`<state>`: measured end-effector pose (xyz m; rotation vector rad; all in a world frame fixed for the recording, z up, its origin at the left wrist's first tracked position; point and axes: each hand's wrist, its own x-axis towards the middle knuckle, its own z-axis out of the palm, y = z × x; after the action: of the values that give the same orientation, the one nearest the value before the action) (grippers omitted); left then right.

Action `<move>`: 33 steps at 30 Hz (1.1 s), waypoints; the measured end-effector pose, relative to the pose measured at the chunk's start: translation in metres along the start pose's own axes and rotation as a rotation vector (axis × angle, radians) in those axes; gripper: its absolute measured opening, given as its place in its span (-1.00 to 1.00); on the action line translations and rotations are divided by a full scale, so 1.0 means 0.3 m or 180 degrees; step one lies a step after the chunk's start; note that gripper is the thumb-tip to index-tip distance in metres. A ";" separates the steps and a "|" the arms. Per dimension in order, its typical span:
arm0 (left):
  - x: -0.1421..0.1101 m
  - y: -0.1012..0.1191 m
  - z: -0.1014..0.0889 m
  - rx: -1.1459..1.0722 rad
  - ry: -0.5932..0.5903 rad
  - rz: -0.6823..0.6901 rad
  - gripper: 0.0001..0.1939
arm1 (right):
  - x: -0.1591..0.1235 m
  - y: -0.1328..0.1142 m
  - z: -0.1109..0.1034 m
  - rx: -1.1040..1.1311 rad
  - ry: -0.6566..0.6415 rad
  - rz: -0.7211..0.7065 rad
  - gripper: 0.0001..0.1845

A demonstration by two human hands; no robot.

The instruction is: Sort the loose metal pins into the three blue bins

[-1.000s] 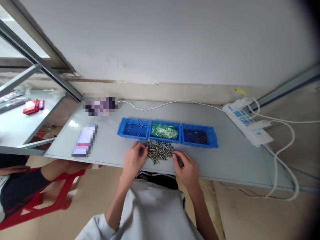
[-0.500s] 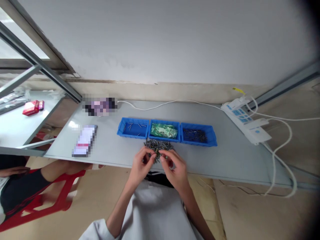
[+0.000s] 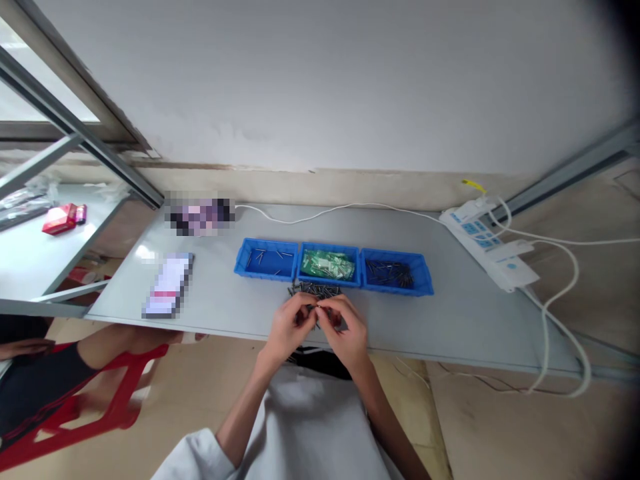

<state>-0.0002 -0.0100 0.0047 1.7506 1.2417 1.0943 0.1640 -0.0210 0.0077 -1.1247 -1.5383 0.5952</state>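
We note left hand point(image 3: 291, 325) and right hand point(image 3: 349, 331) fingertip to fingertip at the fastener pile point(image 3: 316, 289); whether either grips anything, we cannot tell; middle bin point(image 3: 327, 281) just beyond

The middle bin point(image 3: 325, 281) is smooth plastic around glossy film packets point(image 3: 327, 264), with dully glinting metal fasteners point(image 3: 315, 290) before it and a smooth tabletop point(image 3: 425, 327) beneath.

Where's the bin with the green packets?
In the head view, the green-packet bin sits between the left bin and right bin, just beyond the metal pin pile.
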 end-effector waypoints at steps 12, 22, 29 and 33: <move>-0.006 -0.005 -0.013 -0.0411 0.0088 0.0051 -0.84 | -0.017 -0.002 0.001 -0.0140 -0.0192 -0.0028 -0.83; -0.011 -0.015 0.002 -0.0271 0.0071 0.0259 -0.90 | -0.045 0.018 0.004 -0.0057 -0.0077 -0.0064 -0.83; -0.016 -0.030 0.003 -0.0037 0.0249 0.0110 -0.90 | -0.043 0.010 0.004 -0.0067 -0.0089 -0.0127 -0.76; -0.015 -0.031 0.003 0.0005 0.0271 0.0113 -0.89 | -0.037 0.001 0.001 -0.0064 0.0014 -0.0153 -0.79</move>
<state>-0.0034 -0.0117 -0.0049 1.7492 1.2672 1.1997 0.1634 -0.0307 0.0023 -1.1006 -1.5664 0.5456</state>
